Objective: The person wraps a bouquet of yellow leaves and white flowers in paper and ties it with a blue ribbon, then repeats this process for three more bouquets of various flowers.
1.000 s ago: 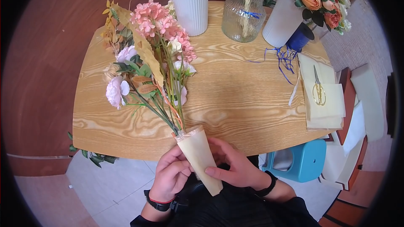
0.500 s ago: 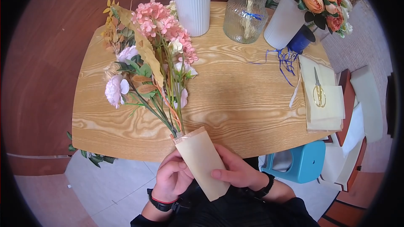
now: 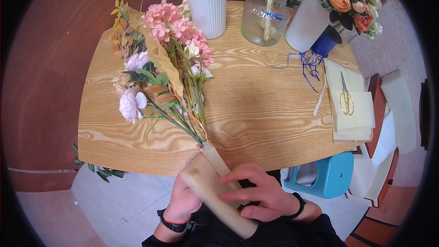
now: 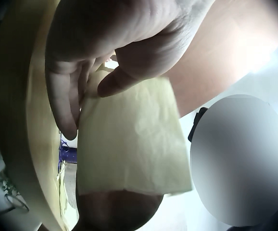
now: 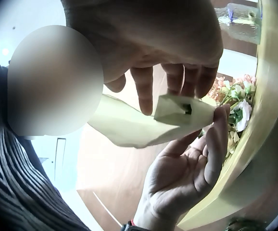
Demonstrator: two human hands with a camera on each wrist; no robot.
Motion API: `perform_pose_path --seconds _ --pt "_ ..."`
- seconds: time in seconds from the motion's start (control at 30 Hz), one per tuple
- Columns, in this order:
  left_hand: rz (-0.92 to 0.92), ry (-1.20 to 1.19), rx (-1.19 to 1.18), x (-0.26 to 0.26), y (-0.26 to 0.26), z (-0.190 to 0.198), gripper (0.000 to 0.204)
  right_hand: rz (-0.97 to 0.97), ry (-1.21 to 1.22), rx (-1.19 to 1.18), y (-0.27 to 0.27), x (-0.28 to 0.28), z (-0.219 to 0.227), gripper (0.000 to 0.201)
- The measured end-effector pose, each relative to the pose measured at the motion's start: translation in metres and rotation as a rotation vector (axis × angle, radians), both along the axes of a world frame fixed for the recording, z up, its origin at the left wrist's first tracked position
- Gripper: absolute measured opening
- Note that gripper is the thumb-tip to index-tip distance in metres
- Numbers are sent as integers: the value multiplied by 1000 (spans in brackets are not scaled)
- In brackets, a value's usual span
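Note:
A bouquet of artificial flowers (image 3: pixel 171 27), pink, lilac and white with brown leaves, lies on the table's left part, its stems running toward the front edge. Cream paper (image 3: pixel 212 196) surrounds the stem ends, one side of it lifted into a loose flap. The left hand (image 3: pixel 185 196) pinches the stem end and paper from the left; in the left wrist view its thumb lies on the paper (image 4: pixel 129 139). The right hand (image 3: pixel 260 192) has its fingers spread and extended over the paper, touching it; in the right wrist view the fingers rest against a fold.
A white ribbed vase (image 3: pixel 206 7), a glass vase (image 3: pixel 265 18) and another white vase (image 3: pixel 307 23) with peach flowers stand at the back. A blue ribbon spool (image 3: pixel 326 41) trails ribbon. Gold scissors (image 3: pixel 346 100) lie on paper sheets (image 3: pixel 354 128) at right. A blue stool (image 3: pixel 334 176) stands below.
The paper has gone from lying flat around the stems to a flap opened toward the left and front. The right hand's fingers have spread, and the stem ends have shifted slightly right.

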State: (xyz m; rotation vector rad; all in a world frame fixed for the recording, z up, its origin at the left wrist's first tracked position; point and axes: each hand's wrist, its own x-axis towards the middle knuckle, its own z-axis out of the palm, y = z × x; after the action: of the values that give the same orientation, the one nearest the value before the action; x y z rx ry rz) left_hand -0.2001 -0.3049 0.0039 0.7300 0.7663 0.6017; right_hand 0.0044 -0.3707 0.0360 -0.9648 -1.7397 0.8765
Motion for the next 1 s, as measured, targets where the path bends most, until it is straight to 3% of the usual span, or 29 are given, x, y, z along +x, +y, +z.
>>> perform_pose_path --seconds 0.17,0.27,0.4,0.5,0.6,0.7,0.8,1.0 --pt "27 56 169 -4 -1 -6 40 -171 -202 -28 -3 -11 -8 33" --pt "138 -66 -90 -6 1 -10 39 -250 -160 -254 -11 -19 -25 34" --pt "131 -286 -151 1 5 8 43 -274 765 -1058 -8 -25 -17 42" --pt "115 -85 -4 -1 5 1 53 -259 798 -1069 -8 -25 -20 48" --pt "156 82 207 15 6 16 54 -187 461 -730 -11 -24 -30 52" --pt "123 129 376 11 7 7 47 -190 133 -393 -12 -18 -39 58" --pt "27 218 335 -1 8 7 32 -261 -155 -136 -6 -15 -21 61" --pt "-29 716 832 3 13 29 19 -295 -20 -352 -10 -14 -17 55"
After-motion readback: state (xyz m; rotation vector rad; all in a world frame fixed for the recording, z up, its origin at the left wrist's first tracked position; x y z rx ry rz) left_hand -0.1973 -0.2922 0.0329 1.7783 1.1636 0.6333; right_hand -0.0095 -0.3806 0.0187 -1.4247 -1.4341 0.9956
